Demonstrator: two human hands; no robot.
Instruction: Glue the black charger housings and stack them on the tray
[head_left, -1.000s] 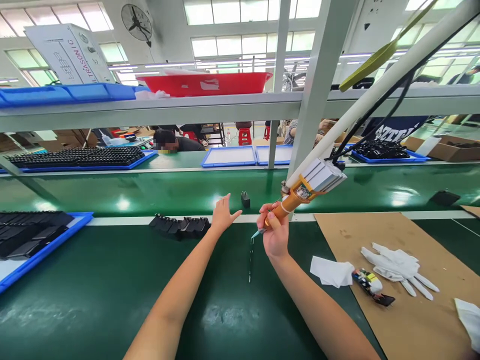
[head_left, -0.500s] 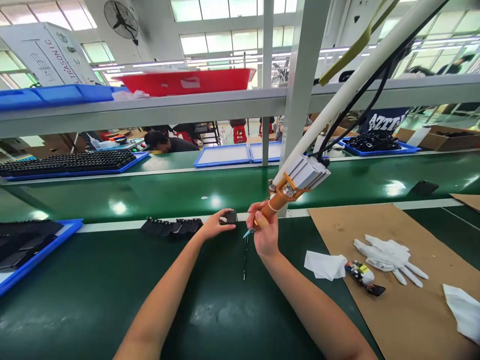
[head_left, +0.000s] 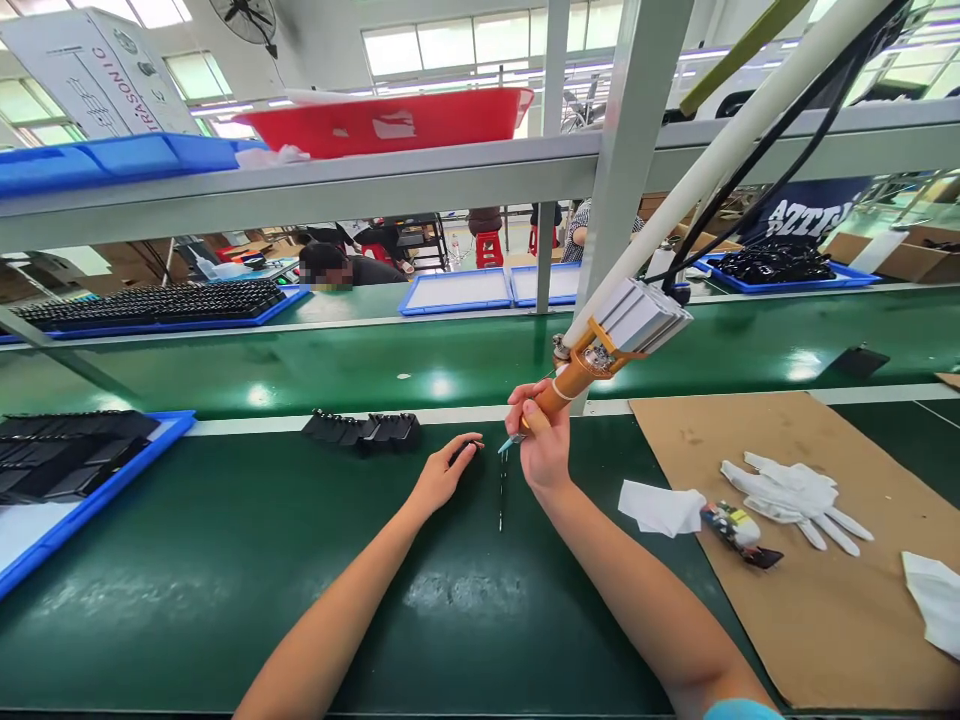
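Observation:
My left hand [head_left: 439, 480] is closed around a small black plastic part [head_left: 468, 449] on the green bench, its fingers hiding most of it. Gripped by my right hand [head_left: 545, 440] is an orange-handled dispenser [head_left: 568, 388], tilted so its light-blue nozzle tip [head_left: 506, 444] points down and left, a short way to the right of the part. Under the tip, a thin broken shiny line [head_left: 501, 500] shows against the bench. A row of black plastic parts [head_left: 364, 430] lies left of my left hand.
A white pole [head_left: 720, 180] with black cables carries the dispenser. To the left stands a blue-edged tray [head_left: 127, 490] of black parts. Cardboard [head_left: 810, 620] on the right bears white gloves [head_left: 795, 495] and a small circuit assembly [head_left: 739, 533]. A metal shelf frame [head_left: 375, 185] crosses ahead.
My left hand has lowered its fingers over the black part, which was upright in a pinch and now is mostly covered. The right hand keeps hold of the dispenser. The whole view has shifted slightly.

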